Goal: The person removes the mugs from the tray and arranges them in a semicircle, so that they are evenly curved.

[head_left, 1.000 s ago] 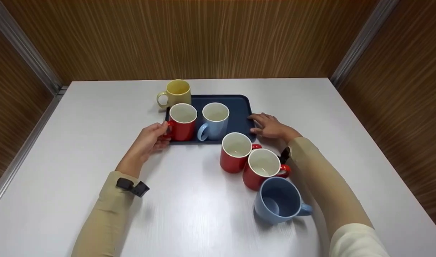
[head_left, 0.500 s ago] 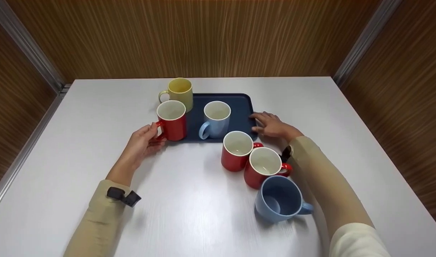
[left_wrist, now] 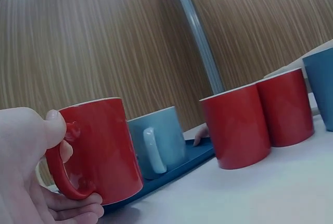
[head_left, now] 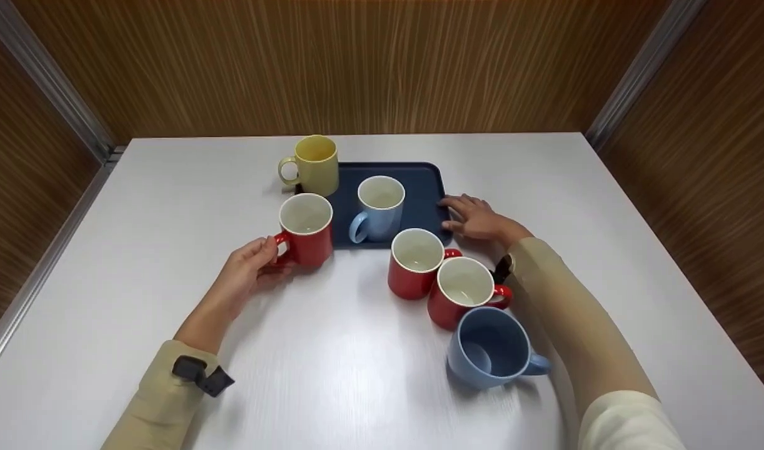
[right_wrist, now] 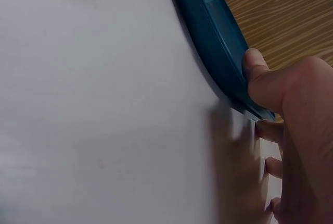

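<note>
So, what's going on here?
A person's left hand holds a red, white-lined mug by its handle at the near left corner of a dark blue rectangular tray, while the right hand touches the tray's right edge. A light blue, white-lined mug stands on the tray, with a yellow mug at the far left corner. Nearer, on the white table, stand two more red mugs and a wide blue mug.

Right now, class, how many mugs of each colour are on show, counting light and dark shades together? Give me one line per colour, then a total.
Red mugs: 3
Blue mugs: 2
Yellow mug: 1
Total: 6
</note>
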A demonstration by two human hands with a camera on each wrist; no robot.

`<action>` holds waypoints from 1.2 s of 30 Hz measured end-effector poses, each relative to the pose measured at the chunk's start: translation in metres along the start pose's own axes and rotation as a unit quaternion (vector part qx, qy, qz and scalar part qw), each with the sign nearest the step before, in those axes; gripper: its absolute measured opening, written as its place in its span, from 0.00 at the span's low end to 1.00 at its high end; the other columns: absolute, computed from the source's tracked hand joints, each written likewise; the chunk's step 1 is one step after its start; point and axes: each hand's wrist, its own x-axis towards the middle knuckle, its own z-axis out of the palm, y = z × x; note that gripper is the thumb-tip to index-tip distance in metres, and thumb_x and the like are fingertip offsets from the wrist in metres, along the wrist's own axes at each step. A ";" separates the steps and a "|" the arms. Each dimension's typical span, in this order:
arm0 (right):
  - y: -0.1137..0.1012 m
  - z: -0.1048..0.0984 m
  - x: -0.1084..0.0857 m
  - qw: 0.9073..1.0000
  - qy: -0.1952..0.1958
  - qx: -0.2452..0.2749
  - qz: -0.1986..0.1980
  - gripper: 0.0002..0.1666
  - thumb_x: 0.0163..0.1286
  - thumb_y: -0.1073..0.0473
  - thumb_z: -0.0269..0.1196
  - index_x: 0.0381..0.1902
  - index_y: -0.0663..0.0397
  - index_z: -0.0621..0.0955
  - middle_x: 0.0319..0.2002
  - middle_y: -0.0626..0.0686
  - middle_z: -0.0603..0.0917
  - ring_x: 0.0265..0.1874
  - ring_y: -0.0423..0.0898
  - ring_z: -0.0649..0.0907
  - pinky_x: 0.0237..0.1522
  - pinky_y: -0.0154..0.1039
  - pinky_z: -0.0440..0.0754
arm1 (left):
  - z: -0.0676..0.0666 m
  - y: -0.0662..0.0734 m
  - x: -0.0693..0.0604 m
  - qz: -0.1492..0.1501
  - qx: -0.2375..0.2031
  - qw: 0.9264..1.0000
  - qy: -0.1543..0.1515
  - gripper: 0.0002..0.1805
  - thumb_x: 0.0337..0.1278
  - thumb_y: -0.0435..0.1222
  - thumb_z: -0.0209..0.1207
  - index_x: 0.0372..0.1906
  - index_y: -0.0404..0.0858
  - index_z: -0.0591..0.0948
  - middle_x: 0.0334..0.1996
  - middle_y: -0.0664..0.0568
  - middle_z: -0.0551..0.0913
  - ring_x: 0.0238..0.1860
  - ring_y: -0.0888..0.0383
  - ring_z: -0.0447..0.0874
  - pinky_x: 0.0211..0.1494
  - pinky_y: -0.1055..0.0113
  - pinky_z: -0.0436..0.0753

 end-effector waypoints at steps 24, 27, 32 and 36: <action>-0.001 0.000 -0.001 1.000 0.004 0.009 -0.009 0.35 0.69 0.41 0.50 0.69 0.47 0.59 0.70 0.60 0.54 0.69 0.63 0.47 0.66 0.60 0.38 | 0.025 -0.020 -0.017 -0.029 0.003 0.998 -0.059 0.17 0.66 0.46 0.51 0.26 0.38 0.71 0.39 0.39 0.82 0.41 0.46 0.82 0.49 0.59 0.79; -0.001 0.001 0.000 1.000 -0.004 0.015 -0.001 0.35 0.69 0.40 0.50 0.69 0.47 0.59 0.71 0.60 0.53 0.69 0.63 0.45 0.65 0.61 0.38 | 0.028 -0.023 -0.016 -0.029 0.009 0.997 -0.072 0.17 0.66 0.46 0.51 0.27 0.38 0.70 0.40 0.37 0.82 0.42 0.45 0.82 0.49 0.58 0.79; -0.001 0.000 0.000 1.000 -0.012 0.014 0.005 0.36 0.69 0.40 0.50 0.69 0.47 0.59 0.71 0.60 0.51 0.69 0.63 0.44 0.65 0.61 0.37 | 0.035 -0.024 -0.013 -0.016 0.014 0.995 -0.099 0.16 0.67 0.44 0.50 0.27 0.38 0.71 0.41 0.36 0.81 0.43 0.43 0.81 0.48 0.58 0.79; 0.000 -0.001 0.000 1.000 -0.014 0.014 0.001 0.35 0.70 0.41 0.49 0.69 0.47 0.58 0.71 0.60 0.51 0.69 0.63 0.44 0.65 0.61 0.36 | 0.038 -0.024 -0.012 -0.010 0.017 0.994 -0.109 0.16 0.67 0.45 0.50 0.26 0.39 0.70 0.41 0.35 0.81 0.44 0.42 0.81 0.47 0.58 0.80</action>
